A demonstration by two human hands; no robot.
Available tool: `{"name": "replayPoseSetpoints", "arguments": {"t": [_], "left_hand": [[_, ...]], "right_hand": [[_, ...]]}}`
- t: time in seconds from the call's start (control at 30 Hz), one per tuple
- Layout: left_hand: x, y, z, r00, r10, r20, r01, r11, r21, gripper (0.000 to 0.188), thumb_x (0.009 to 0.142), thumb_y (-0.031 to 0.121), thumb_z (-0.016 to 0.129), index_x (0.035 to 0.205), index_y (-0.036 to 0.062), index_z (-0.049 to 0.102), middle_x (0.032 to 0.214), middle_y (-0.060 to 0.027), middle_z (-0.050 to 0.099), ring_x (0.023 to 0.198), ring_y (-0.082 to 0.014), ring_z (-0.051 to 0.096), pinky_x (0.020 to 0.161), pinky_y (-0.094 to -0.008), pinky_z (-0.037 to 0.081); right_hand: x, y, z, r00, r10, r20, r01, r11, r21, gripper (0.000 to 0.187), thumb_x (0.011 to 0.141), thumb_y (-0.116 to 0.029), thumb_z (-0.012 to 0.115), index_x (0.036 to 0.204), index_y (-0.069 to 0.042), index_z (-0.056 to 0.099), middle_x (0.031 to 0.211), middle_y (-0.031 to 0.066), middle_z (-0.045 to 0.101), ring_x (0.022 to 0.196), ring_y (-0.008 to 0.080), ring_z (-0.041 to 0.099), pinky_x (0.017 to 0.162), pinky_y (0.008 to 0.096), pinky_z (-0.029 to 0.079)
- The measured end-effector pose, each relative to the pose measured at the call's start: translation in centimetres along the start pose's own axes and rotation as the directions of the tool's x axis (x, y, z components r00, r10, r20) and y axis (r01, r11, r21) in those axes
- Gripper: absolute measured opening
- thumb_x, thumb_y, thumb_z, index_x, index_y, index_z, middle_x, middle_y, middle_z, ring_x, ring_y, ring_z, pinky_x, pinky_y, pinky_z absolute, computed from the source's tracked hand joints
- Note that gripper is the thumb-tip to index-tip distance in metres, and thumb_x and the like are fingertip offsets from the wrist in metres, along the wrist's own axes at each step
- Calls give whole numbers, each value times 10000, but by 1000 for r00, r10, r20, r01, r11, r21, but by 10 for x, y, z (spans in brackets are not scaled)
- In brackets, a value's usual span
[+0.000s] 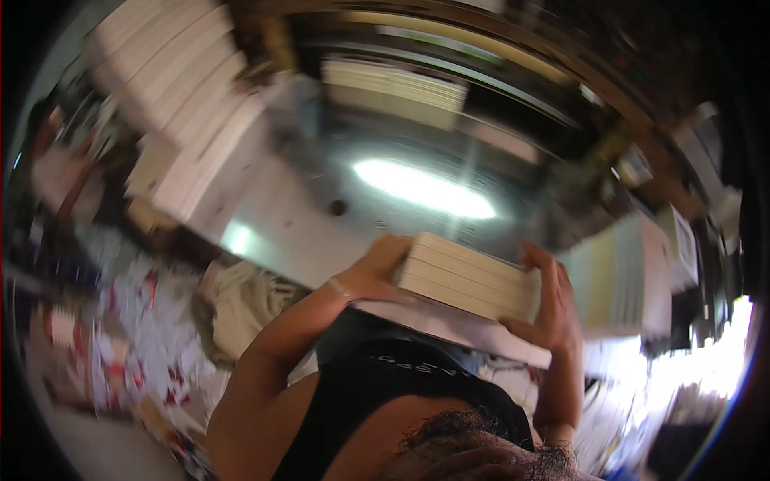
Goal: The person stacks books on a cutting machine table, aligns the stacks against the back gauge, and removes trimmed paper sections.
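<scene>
A short stack of cream-edged books (469,276) sits in front of my body, at the near edge of a shiny metal table (281,200). My left hand (383,268) grips the stack's left end, its wrist circled by a thin band. Around the right end my right hand (553,309) is curled, with the thumb on the near side and the fingers at the far corner. Below the stack runs a pale ledge (481,333). The covers cannot be made out.
Tall piles of books (172,72) stand at the table's left. More stacked books (622,276) are at the right, and another row (393,88) lies behind, under a machine's dark frame. Paper scraps (152,337) litter the floor at left, beside a beige cloth-like heap (241,309). A blurred person (72,176) is far left.
</scene>
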State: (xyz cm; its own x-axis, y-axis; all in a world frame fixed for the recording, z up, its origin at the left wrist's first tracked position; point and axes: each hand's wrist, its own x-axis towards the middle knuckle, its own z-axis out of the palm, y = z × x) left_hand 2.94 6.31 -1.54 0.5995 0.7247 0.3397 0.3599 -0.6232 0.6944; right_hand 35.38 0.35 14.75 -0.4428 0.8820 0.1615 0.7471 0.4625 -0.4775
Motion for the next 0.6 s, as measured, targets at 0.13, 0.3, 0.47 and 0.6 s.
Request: {"name": "replayPoseSetpoints", "arguments": {"t": [0.13,0.3,0.47,0.6], "left_hand": [[-10,1,10,993,-76,-92,78,997,19,918,546,432,890,1273,7,524,1167,-165,589,1182,-335,524,1078,-449,298],[-8,9,10,997,-79,-4,79,996,27,922,546,398,890,1294,12,514,1207,-153,587,1191,-310,524,1133,-451,249],[-13,19,2,995,-95,-23,95,995,-30,928,543,391,890,1304,28,503,1216,-139,585,1237,-301,513,1189,-516,167],[-16,20,4,996,-80,-42,82,995,53,1017,558,431,891,1384,59,429,1331,-122,533,1331,-260,455,1204,-566,111]], "right_hand": [[23,-53,17,971,-206,125,231,944,-237,1187,501,-230,888,1504,-34,282,1282,224,500,1183,400,495,1040,489,378],[32,-34,37,988,-66,142,99,966,-241,1026,527,-234,900,1390,-24,387,1203,208,520,1136,409,500,1006,487,395],[34,-34,35,970,-159,183,201,950,-238,864,524,-222,883,1246,-12,458,1105,190,537,1061,418,523,926,492,428],[33,-49,26,965,-185,184,226,946,-234,841,589,-293,851,1255,2,432,1095,213,515,1028,439,507,922,508,417]]}}
